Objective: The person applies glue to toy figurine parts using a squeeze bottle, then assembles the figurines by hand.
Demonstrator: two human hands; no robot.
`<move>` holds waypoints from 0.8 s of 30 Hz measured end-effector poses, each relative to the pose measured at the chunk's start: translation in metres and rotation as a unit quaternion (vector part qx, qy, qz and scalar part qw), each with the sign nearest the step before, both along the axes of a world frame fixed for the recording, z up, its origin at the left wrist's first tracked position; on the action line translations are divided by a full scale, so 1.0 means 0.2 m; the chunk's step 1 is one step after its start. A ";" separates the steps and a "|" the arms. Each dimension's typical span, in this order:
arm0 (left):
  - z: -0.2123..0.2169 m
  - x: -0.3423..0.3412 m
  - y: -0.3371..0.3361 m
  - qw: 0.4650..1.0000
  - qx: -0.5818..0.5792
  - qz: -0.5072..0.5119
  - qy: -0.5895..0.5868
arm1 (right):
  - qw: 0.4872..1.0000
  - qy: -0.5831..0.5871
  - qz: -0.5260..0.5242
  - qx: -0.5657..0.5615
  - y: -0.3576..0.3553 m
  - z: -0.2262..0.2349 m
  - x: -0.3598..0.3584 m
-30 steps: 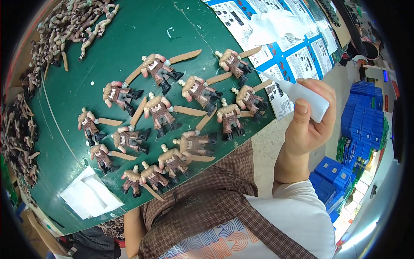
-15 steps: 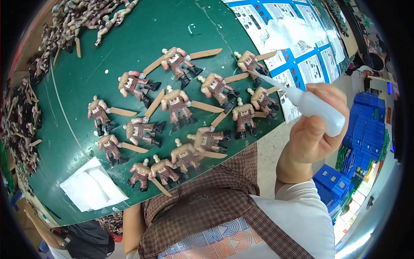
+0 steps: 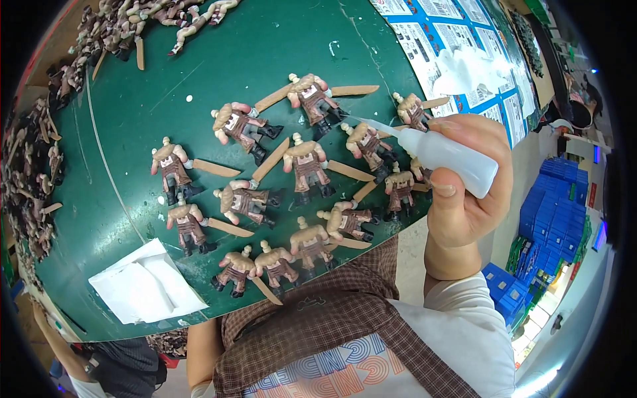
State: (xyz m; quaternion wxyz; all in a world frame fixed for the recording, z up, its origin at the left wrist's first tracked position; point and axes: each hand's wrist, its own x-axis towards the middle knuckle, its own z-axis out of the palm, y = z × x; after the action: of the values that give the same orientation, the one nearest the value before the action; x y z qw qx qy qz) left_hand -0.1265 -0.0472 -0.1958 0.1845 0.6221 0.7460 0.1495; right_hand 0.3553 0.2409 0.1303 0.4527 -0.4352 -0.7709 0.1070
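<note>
Head view looks down on a round green table (image 3: 199, 79) that carries a set of small brown-and-tan toy figures (image 3: 306, 162), most with a flat tan blade at one arm.

Right hand (image 3: 464, 192): closed around a small white squeeze bottle (image 3: 448, 154). The fingers wrap the bottle body from above and the thumb presses its underside. The bottle lies nearly level, and its thin clear nozzle (image 3: 371, 124) points left over the table. The nozzle tip sits just beside the lower end of the upper middle figure (image 3: 312, 98), at the leg area; contact cannot be confirmed.

Left hand: not visible. Only a bare forearm (image 3: 199, 351) shows at the lower edge, below the table rim, and the hand's grip cannot be told.

Figure layout: roughly a dozen figures lie on their backs in loose rows across the centre of the table, spaced apart. Three lie near the bottle hand at the right rim, one of them, a right-edge figure (image 3: 400, 192), just left of the thumb.

Other items: a folded white plastic bag (image 3: 142, 285) lies at the lower left rim. A heap of unsorted figures (image 3: 33, 166) runs along the left and upper left edge. Blue-and-white printed sheets (image 3: 458, 40) lie at the upper right, with stacked blue crates (image 3: 554, 205) on the floor to the right.
</note>
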 end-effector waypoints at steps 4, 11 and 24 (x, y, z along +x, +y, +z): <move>0.01 0.02 0.00 1.000 0.001 -0.004 0.004 | 1.000 -0.007 -0.007 -0.003 0.01 0.00 -0.01; 0.02 0.05 -0.01 1.000 0.004 -0.010 0.012 | 1.000 -0.008 -0.006 0.005 0.01 0.00 -0.01; 0.08 0.10 -0.05 0.999 0.010 -0.011 0.031 | 0.999 -0.030 0.002 0.014 0.02 0.07 -0.08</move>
State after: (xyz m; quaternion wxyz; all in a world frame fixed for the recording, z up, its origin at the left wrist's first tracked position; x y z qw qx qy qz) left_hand -0.1074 -0.0569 -0.1803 0.1567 0.6367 0.7428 0.1353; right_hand 0.3399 0.2449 0.1448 0.4356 -0.4297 -0.7864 0.0842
